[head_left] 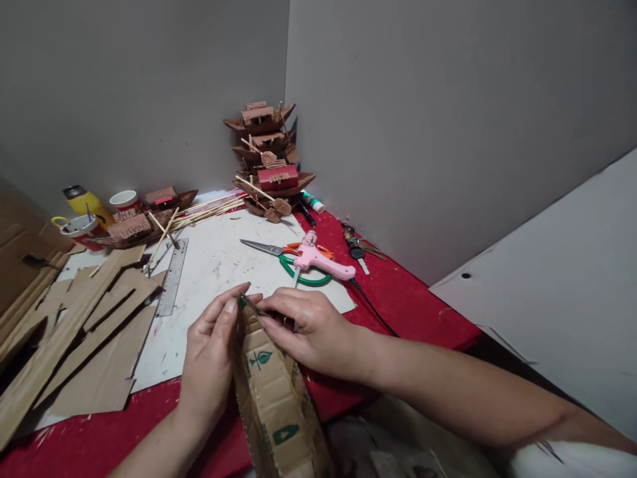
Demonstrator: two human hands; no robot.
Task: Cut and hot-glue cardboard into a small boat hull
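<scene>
My left hand (pixel 212 355) and my right hand (pixel 306 328) both pinch the far tip of a folded cardboard hull (pixel 273 398) with green printed marks, which runs from my lap up to the table. Fingers of both hands press the two cardboard sides together at the point. The hull's near end leaves the frame at the bottom.
Pink glue gun (pixel 321 261) and green-handled scissors (pixel 291 255) lie on white paper (pixel 213 265) just beyond my hands. Metal ruler (pixel 172 279), cardboard offcuts (pixel 74 332) left. Stacked model boats (pixel 269 159) in the corner, skewers (pixel 209 209), cups (pixel 124 199), keys (pixel 358 249), red tablecloth (pixel 413 299).
</scene>
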